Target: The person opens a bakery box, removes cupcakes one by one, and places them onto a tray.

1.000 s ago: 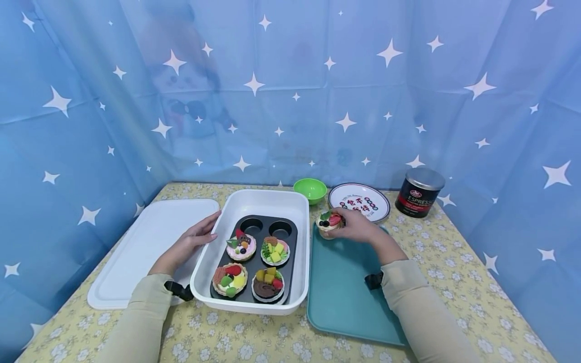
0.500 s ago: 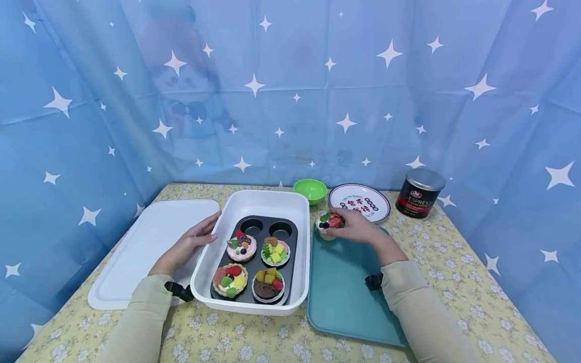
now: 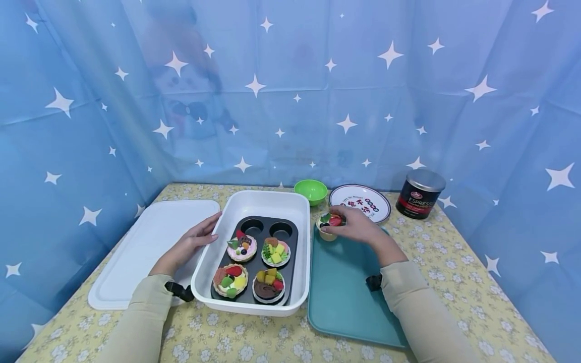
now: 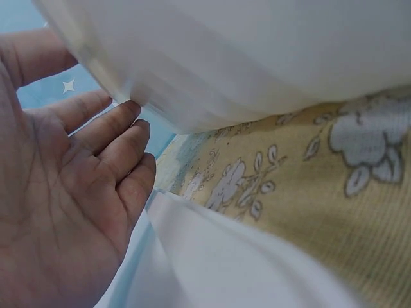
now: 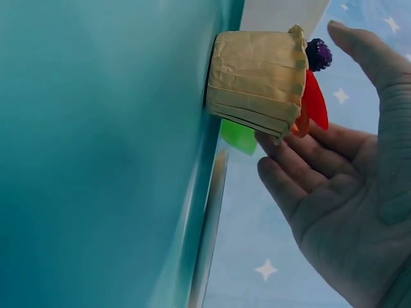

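Observation:
My left hand (image 3: 194, 241) lies along the outer left side of a white bin (image 3: 301, 282), fingertips right at its wall. In the left wrist view its fingers (image 4: 109, 131) are extended. My right hand (image 3: 358, 228) is around a fruit-topped toy cupcake (image 3: 328, 235) at the far left corner of a teal tray (image 3: 340, 302). In the right wrist view this cupcake stands upright in its paper cup, base on the tray; the thumb is spread apart from it and the fingers are at its side. Inside the bin, a black muffin pan (image 3: 256, 272) holds several toy tarts (image 3: 268, 287).
Left of the bin lies a white lid (image 3: 150, 242). Along the back stand a green bowl (image 3: 310, 191), a white plate (image 3: 381, 201) with red characters and a black espresso can (image 3: 419, 195). A flowered cloth (image 3: 218, 335) covers the table; a blue starred curtain (image 3: 290, 111) surrounds it.
The right hand's grip has loosened and it has risen slightly, showing more of the cupcake's paper side. The left hand and bin stay in place.

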Available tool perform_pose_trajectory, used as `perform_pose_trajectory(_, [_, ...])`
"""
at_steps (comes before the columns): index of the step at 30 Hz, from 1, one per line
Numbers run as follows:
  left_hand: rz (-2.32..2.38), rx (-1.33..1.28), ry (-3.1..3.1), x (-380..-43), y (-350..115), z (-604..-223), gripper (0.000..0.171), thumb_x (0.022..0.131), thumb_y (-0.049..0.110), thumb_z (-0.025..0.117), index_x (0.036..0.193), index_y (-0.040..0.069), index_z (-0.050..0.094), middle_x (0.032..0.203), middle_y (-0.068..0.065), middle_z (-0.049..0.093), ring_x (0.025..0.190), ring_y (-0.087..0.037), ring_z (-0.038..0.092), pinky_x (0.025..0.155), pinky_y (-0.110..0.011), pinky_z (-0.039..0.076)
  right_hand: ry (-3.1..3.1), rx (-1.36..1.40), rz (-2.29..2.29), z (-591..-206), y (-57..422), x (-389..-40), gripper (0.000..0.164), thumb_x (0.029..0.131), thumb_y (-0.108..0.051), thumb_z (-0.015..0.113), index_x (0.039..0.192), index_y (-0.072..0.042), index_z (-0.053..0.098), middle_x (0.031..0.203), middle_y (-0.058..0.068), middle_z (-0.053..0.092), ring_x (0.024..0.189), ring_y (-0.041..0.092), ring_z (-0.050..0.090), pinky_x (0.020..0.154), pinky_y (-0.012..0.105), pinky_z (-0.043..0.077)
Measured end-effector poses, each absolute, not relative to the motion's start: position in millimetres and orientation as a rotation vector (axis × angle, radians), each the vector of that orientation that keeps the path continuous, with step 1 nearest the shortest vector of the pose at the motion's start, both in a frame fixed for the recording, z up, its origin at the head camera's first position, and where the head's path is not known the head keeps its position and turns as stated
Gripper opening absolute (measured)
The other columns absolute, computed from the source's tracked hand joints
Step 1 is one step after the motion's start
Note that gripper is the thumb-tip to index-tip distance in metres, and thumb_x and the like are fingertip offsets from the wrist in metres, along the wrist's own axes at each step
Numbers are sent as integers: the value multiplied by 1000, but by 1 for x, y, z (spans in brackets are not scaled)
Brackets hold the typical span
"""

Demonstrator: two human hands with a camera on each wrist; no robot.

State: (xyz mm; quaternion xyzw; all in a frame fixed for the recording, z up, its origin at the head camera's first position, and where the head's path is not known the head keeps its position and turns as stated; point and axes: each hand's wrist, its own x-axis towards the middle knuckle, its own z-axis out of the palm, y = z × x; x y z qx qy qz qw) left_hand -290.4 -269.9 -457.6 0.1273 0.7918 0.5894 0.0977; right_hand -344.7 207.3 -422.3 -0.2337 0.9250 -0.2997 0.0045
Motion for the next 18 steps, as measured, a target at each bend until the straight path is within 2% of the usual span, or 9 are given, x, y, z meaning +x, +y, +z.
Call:
perform_pose_trajectory(6, [1733, 388, 2356, -290, -269, -457, 73, 99, 28, 59, 162, 27, 21, 166, -6, 21, 152, -34, 17, 118, -62, 14, 2932, -685, -947, -417, 204, -342, 81, 84, -52, 78, 144, -4, 53, 140, 16, 58, 129, 36, 53, 102, 54, 46])
perform_pose_trajectory(13, [1742, 349, 2352, -291, -269, -457, 73, 98, 27, 60, 162, 31, 24, 166, -1, 24, 152, -30, 19, 119, -60, 14, 2944, -664, -922, -410, 200, -338, 82, 84, -55, 76, 145, -6, 52, 139, 15, 59, 131, 36, 52, 103, 56, 45])
perform_pose_trajectory(18, [1753, 351, 2346, -291, -269, -457, 74, 98, 28, 61, 162, 30, 23, 166, 0, 23, 152, -30, 19, 119, -61, 13, 2945, -700, -943, -405, 195, -338, 80, 85, -55, 76, 146, -10, 52, 141, 14, 57, 131, 36, 52, 100, 56, 48])
